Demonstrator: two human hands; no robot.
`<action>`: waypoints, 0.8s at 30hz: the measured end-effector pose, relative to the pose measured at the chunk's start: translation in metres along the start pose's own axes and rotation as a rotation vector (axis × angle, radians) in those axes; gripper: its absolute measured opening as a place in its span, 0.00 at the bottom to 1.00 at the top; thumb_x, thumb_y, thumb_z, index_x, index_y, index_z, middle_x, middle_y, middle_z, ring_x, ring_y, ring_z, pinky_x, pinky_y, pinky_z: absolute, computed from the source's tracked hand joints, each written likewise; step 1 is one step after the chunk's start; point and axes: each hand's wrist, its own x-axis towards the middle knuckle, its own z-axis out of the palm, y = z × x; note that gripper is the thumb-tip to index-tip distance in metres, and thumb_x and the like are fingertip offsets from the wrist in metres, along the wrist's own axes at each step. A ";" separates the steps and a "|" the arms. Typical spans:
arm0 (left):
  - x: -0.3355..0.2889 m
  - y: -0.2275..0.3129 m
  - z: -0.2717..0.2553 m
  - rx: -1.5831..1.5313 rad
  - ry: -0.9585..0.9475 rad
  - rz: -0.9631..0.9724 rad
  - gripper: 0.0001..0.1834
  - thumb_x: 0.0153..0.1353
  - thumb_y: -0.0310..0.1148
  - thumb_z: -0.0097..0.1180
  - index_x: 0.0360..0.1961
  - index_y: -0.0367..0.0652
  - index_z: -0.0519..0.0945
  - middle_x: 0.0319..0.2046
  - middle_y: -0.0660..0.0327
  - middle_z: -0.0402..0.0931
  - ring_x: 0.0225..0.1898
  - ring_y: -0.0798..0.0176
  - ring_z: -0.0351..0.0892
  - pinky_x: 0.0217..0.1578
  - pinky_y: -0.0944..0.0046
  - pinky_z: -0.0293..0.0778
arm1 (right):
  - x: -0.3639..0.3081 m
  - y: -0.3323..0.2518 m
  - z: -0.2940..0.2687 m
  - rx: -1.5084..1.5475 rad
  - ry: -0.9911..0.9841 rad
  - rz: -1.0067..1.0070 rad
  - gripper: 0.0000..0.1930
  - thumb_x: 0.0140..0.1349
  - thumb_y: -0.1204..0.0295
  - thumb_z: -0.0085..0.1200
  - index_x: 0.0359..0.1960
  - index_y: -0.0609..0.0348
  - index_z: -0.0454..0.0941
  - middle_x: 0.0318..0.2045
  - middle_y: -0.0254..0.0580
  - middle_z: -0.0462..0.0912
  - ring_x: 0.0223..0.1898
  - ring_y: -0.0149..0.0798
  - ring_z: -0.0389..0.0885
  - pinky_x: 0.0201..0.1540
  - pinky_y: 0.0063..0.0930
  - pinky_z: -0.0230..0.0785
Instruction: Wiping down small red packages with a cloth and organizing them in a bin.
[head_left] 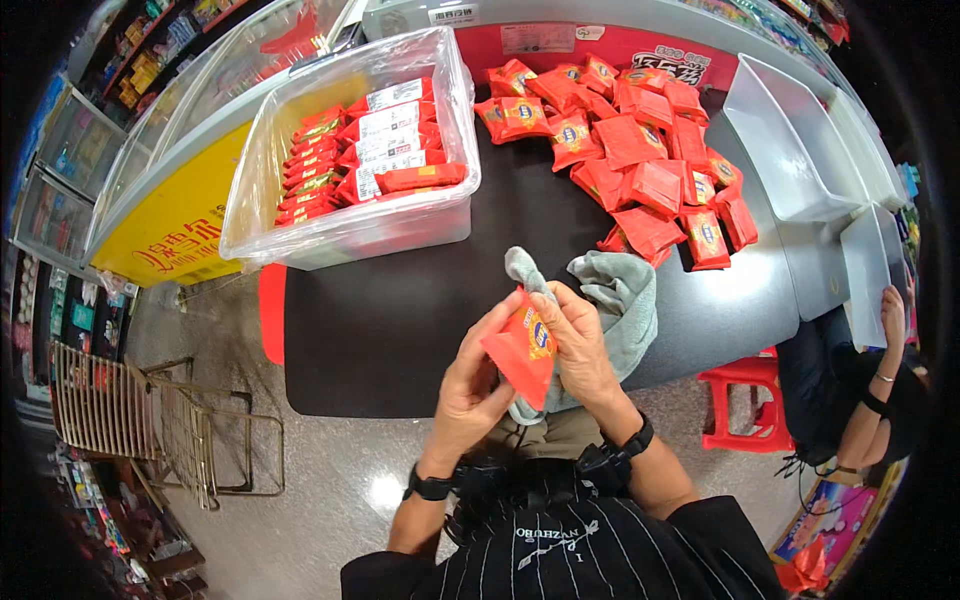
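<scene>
A red packet with a yellow and blue label is held in front of me, tilted, over the table's near edge. My left hand is closed around its left side. With its thumb, my right hand presses a grey-green cloth against the packet's upper right edge. One end of the cloth sticks up above my fingers, and the rest spreads on the table and hangs down behind my hands. Similar red packets lie in a loose pile at the far right of the table.
A clear bin lined with plastic stands at the back left of the black table, with red packets in rows. An open translucent box stands at the far right. Beside a red stool, another person's hand holds a clear panel.
</scene>
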 end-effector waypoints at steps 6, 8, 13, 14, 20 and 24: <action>0.019 0.031 -0.013 0.518 -0.271 0.079 0.36 0.47 0.12 0.60 0.61 0.45 0.75 0.58 0.54 0.72 0.58 0.52 0.73 0.57 0.60 0.71 | -0.009 0.004 0.001 -0.065 -0.135 -0.019 0.14 0.72 0.62 0.50 0.39 0.62 0.76 0.29 0.23 0.76 0.30 0.14 0.69 0.31 0.12 0.62; 0.028 0.041 -0.015 0.577 -0.315 0.074 0.34 0.48 0.13 0.60 0.60 0.45 0.76 0.55 0.54 0.73 0.55 0.53 0.75 0.54 0.61 0.73 | -0.008 0.004 0.003 -0.045 -0.135 -0.006 0.14 0.72 0.61 0.50 0.39 0.62 0.76 0.29 0.23 0.76 0.30 0.14 0.68 0.30 0.12 0.61; 0.046 0.071 -0.009 0.720 -0.382 -0.040 0.25 0.49 0.15 0.62 0.50 0.46 0.81 0.46 0.58 0.77 0.44 0.57 0.79 0.43 0.64 0.76 | 0.001 0.011 -0.004 -0.074 -0.066 -0.031 0.15 0.72 0.59 0.50 0.36 0.60 0.75 0.25 0.23 0.72 0.27 0.15 0.66 0.27 0.13 0.59; 0.056 0.089 -0.014 0.777 -0.286 0.044 0.22 0.48 0.17 0.64 0.47 0.45 0.83 0.44 0.59 0.78 0.42 0.60 0.79 0.41 0.65 0.76 | 0.002 0.013 -0.005 -0.129 -0.035 -0.020 0.15 0.72 0.58 0.50 0.35 0.59 0.75 0.23 0.23 0.70 0.25 0.16 0.65 0.25 0.14 0.58; 0.118 0.153 -0.037 1.266 0.043 0.288 0.21 0.46 0.25 0.70 0.44 0.40 0.82 0.42 0.58 0.81 0.43 0.56 0.78 0.46 0.60 0.72 | -0.004 0.002 0.001 -0.225 -0.029 0.005 0.16 0.71 0.57 0.50 0.33 0.58 0.72 0.19 0.24 0.67 0.20 0.18 0.63 0.21 0.18 0.57; 0.167 0.142 -0.072 1.603 -0.106 0.507 0.17 0.50 0.26 0.65 0.44 0.38 0.81 0.37 0.55 0.76 0.42 0.51 0.73 0.45 0.56 0.70 | -0.005 0.003 -0.001 -0.284 -0.038 -0.008 0.16 0.71 0.58 0.51 0.35 0.59 0.73 0.18 0.24 0.66 0.21 0.18 0.63 0.22 0.20 0.57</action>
